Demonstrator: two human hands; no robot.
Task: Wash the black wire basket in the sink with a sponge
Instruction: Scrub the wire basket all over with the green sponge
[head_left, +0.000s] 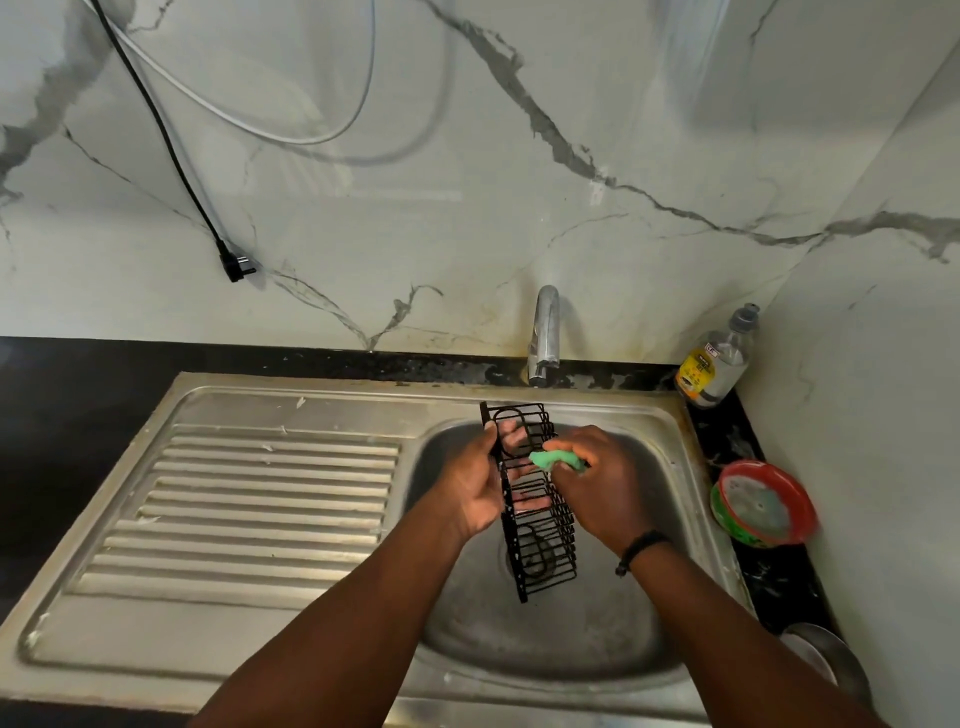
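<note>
Black wire basket (535, 501) held over the steel sink (540, 639), gripped along its side by the left hand (475, 493); right hand (597, 486) squeezes a green sponge (555, 460) against the wires. A wet grip could slip, dropping it into the basin. Around: ribbed drainboard (260, 499), dry tap (544, 335), dark tabletop (62, 415), marble-patterned wall (519, 182)

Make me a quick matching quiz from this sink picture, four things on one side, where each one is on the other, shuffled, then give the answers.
Things:
1. wire basket
2. green sponge
3. clear bottle
4. red-rimmed bowl

Places:
A. on the counter right of the sink, nearer the camera
B. gripped by the left hand over the basin
C. standing in the back corner by the wall
D. held in the right hand against the wires

Pairs: 1-B, 2-D, 3-C, 4-A
</note>
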